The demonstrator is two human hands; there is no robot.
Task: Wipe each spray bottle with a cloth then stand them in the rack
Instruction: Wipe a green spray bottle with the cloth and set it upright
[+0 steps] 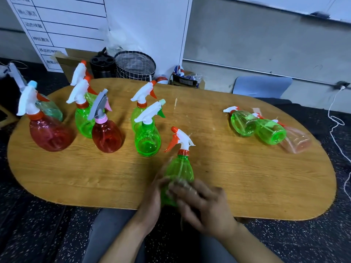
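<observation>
I hold a green spray bottle [179,168] with a white head and orange trigger over the near edge of the wooden table [247,177]. My left hand [152,204] grips its lower body from the left. My right hand [203,204] lies over the bottle's front, blurred, pressing a thin pale cloth [180,184] that I can barely make out. Several bottles stand upright on the left: two red ones [49,131] [107,135] and green ones [147,137]. Three bottles lie on their sides at the right [243,122] [270,130] [296,139]. No rack shows.
Beyond the table's far edge stand a black container [102,66] and a grid-patterned basket [134,65], in front of a whiteboard. A blue chair [262,86] sits at the far right. A white cable [336,122] trails over the dark speckled floor on the right.
</observation>
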